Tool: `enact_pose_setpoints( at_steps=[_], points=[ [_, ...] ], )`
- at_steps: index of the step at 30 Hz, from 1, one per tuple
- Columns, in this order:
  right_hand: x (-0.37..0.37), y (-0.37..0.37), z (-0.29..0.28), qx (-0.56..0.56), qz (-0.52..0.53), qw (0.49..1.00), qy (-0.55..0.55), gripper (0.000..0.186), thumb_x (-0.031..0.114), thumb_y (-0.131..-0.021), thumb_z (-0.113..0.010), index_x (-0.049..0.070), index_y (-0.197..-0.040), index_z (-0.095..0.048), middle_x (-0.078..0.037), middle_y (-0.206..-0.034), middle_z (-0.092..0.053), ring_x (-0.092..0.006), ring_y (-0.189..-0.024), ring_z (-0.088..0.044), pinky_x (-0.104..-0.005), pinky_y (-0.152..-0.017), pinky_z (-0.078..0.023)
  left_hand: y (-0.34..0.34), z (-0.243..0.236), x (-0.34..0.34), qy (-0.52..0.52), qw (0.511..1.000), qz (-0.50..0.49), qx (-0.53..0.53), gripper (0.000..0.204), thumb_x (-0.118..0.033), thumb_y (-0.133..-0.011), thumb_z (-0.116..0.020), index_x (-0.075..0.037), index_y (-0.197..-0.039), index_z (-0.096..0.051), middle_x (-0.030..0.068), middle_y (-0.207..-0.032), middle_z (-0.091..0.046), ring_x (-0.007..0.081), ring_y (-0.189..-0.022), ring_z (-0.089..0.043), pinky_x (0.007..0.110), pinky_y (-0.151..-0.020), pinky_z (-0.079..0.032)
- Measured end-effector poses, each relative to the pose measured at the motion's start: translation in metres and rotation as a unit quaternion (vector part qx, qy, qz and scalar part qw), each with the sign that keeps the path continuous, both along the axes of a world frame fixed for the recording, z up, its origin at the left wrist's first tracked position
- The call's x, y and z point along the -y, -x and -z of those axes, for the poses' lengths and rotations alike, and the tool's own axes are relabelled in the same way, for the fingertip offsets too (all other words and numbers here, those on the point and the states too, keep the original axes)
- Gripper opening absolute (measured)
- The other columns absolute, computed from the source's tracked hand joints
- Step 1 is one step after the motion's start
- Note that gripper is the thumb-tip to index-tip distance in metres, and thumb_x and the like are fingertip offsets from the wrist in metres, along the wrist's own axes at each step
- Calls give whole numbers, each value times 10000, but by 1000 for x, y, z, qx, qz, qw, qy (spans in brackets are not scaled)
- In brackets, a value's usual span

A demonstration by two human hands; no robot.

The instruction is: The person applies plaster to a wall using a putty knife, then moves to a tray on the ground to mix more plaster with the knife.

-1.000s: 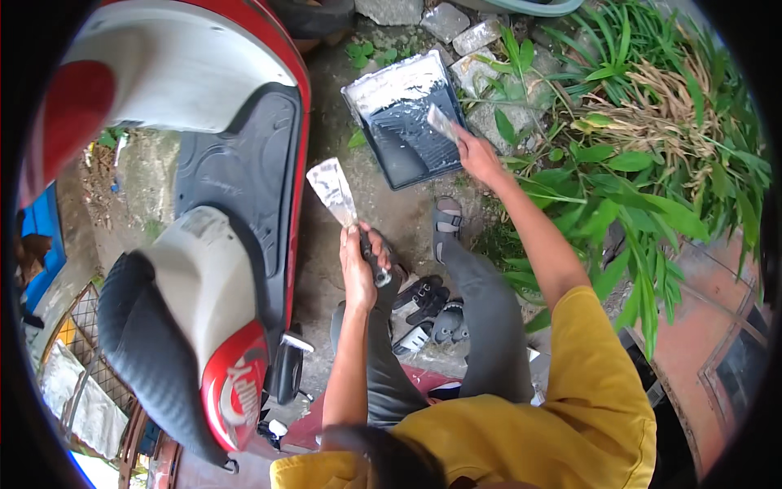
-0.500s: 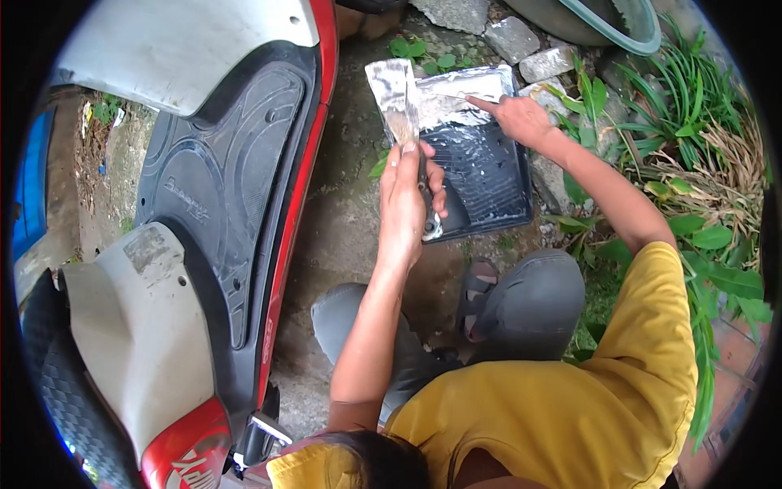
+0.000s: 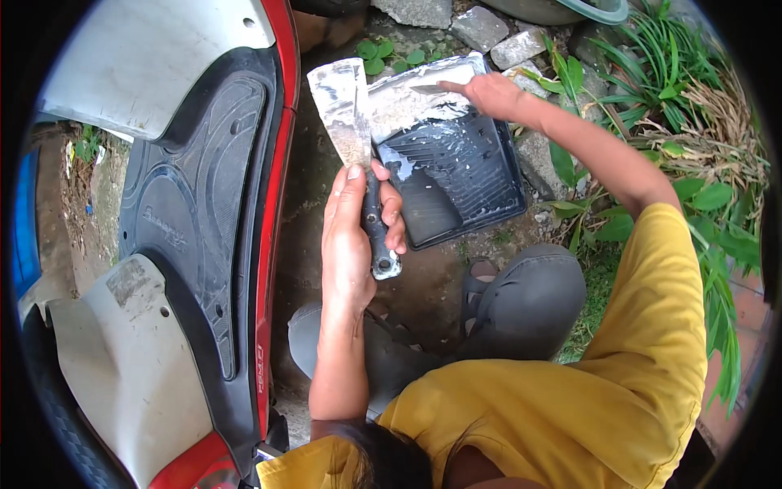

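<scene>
My left hand (image 3: 350,232) is closed around the black handle of a broad putty knife (image 3: 344,110), its blade upward and smeared with white. Beyond it a black paint tray (image 3: 509,183) lies on the ground, with thick white paste (image 3: 395,110) across its far end and white streaks lower down. My right hand (image 3: 495,96) reaches over the tray's far right side, fingers closed on a narrow grey blade-like tool (image 3: 426,90). That tool's tip lies at the paste; the hand hides its other end.
At the left a red and white motor scooter (image 3: 277,204) with a black footboard stands close to my left arm. Broken stones (image 3: 481,31) and a round basin (image 3: 603,10) lie past the tray. Green plants (image 3: 668,73) grow along the right.
My left hand has drawn back toward me and left with the putty knife, uncovering more of the tray. The right hand's narrow tool shows more plainly over the paste.
</scene>
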State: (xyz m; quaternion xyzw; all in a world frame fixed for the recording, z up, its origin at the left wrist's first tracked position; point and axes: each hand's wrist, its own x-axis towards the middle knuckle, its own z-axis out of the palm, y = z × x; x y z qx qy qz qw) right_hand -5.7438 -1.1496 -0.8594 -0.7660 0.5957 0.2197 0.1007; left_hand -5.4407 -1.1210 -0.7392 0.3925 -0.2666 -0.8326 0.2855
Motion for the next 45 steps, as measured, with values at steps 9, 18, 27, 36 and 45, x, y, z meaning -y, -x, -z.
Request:
enact_pose_setpoints(
  at_steps=[9,18,27,36,45],
  points=[
    [27,-20,-12,-76,-105,991,-29,585,69,-807,-490,263,-1352,-404,-128,-815,-652,-271,-782,-657,-380,-677,-520,-9,-20,-14,41,999,3,-19,268,-304,-983,-321,-75,-997,-460,13,-631,-408,72,-442,-386,212,-422,-377],
    [-2,-5,-17,-13,-63,998,19,656,69,-807,-463,331,-1391,-322,-104,-693,-629,-268,-651,-640,-406,-566,-499,-23,-6,-3,59,996,48,37,262,-297,-977,-341,-68,-962,-467,9,-608,-420,77,-427,-378,218,-417,-373],
    [-11,-20,12,-56,-35,997,37,655,35,-799,-473,235,-1403,-319,-114,-706,-644,-262,-673,-655,-375,-576,-521,-21,5,7,32,998,39,26,261,-294,-977,-350,-63,-970,-472,12,-613,-423,74,-423,-385,224,-415,-379],
    [-29,-2,75,241,170,955,26,508,156,-907,-432,265,-1391,-326,-218,-799,-612,-379,-764,-600,-467,-736,-467,-8,11,15,22,997,71,15,263,-293,-979,-346,-62,-969,-471,10,-613,-417,76,-423,-375,215,-415,-374],
    [-25,-22,41,89,13,994,60,581,96,-837,-468,300,-1371,-369,-125,-677,-613,-282,-587,-611,-409,-517,-475,-17,19,20,34,998,36,38,251,-282,-977,-349,-61,-963,-466,12,-606,-411,72,-416,-385,217,-399,-379]
  ],
)
